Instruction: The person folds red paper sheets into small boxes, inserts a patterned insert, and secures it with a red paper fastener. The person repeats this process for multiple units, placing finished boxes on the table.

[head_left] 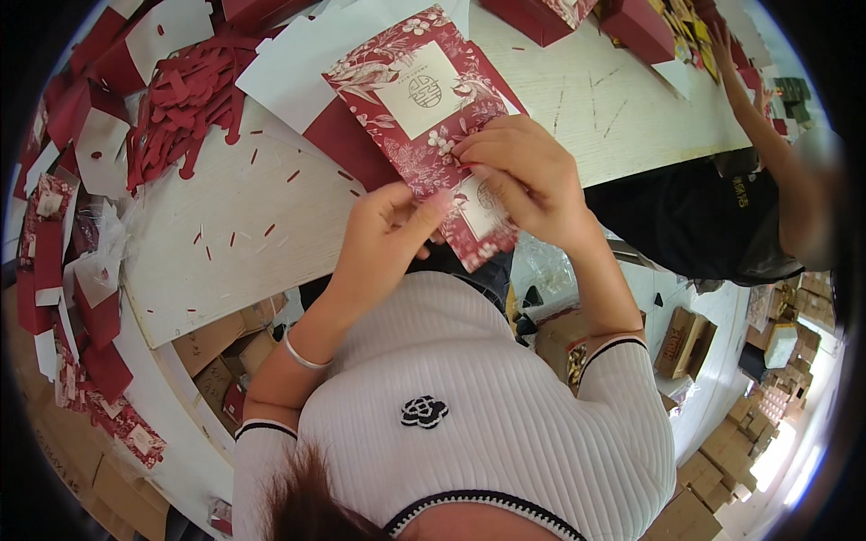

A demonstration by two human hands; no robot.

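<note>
A red gift box (388, 117) with pale flower print and cream label panels is tilted in front of me at the table's near edge. My left hand (383, 234) is closed on its lower left edge, thumb on the printed face and fingers partly hidden underneath. From the right, my right hand (532, 176) lies over the box's middle, with thumb and fingers pinched together near the fold. A small bit of red strip (465, 166) shows at those fingertips; most of it is hidden.
A heap of red die-cut strips (194, 99) lies on the table (234, 270) at the left, with small red scraps nearby. Red and white boxes (99, 135) crowd the left edge. Another person's arm (753, 117) reaches in at the right. Cardboard cartons (686, 343) stand on the floor.
</note>
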